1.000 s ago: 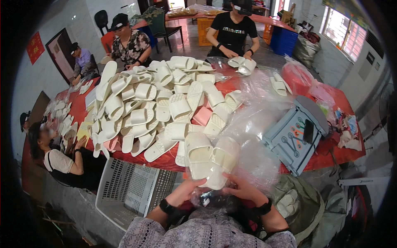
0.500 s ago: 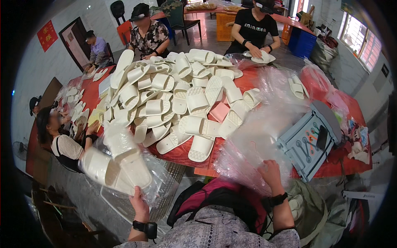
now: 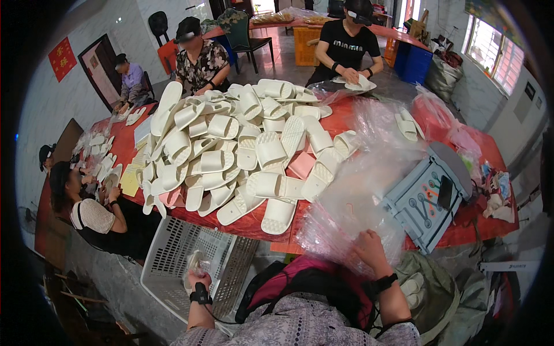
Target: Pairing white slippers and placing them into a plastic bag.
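Note:
My left hand (image 3: 200,281) is closed on a bagged pair of white slippers (image 3: 195,263), seen nearly end-on over the grey basket (image 3: 160,254); how deep they sit in it I cannot tell. My right hand (image 3: 369,249) is at the near edge of a spread of clear plastic bags (image 3: 346,222), its fingers curled on the film. A big heap of loose white slippers (image 3: 222,158) covers the middle of the red table (image 3: 277,229). One pink slipper (image 3: 301,165) shows among them.
A grey-blue folding stool (image 3: 424,199) with a dark phone (image 3: 445,192) on it lies at the table's right. Pink plastic bags (image 3: 438,124) are behind it. Several people sit around, one (image 3: 95,213) close on the left. A sack (image 3: 427,294) stands by my right arm.
My left hand has brought the bagged slippers down from beside the table to the basket. My right hand has shifted slightly left and down along the bags.

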The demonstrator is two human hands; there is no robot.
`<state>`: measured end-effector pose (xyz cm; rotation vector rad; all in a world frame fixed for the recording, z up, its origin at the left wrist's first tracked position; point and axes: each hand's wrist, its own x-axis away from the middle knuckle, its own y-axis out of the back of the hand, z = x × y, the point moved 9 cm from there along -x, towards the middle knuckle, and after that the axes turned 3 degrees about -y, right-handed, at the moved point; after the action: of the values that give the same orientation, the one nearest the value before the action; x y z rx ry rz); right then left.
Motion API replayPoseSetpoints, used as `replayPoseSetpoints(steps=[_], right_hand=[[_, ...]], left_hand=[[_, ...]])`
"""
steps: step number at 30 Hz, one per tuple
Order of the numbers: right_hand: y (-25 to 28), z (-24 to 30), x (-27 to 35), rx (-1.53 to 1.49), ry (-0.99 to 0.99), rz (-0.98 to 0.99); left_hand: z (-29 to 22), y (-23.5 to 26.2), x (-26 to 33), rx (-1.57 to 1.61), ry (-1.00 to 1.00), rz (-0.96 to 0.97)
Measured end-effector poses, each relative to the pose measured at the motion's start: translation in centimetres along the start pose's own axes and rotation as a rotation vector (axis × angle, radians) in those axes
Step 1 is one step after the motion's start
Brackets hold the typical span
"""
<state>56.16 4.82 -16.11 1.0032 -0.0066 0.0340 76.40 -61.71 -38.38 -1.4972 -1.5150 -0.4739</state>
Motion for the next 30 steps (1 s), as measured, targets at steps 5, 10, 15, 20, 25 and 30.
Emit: replayPoseSetpoints(steps=[5,10,15,20,25,30], right_hand=[[0.1,-0.1,0.3,0.018,-0.033,-0.012],[-0.2,-1.0,0.5,-0.004,-0.045,-0.013],[-0.9,-1.1,0.4,-0.022,-0.024,-0.002],[-1.9,-1.2,-0.1,0.007,-0.027,0.015],[-1.8,-0.7,0.1,0.003,-0.033,-0.02],[-1.8,-1.1,0.4,0.002,-0.034,-0.057]], left_hand=[[4.3,-3.7,4.5,-0.239,0.042,0.006],[10.6,-17.6,19.8,-0.812,-0.477,0.785],[16.6,-25.8,30.8,-1.291,-1.087,1.185],[21.2,-30.4,31.3,-1.431,-1.6,0.949],[23.7,-32.1,29.7,-1.527,-1.307,0.853],[22.7,-32.6,30.1,-1.317,-1.208,0.913]])
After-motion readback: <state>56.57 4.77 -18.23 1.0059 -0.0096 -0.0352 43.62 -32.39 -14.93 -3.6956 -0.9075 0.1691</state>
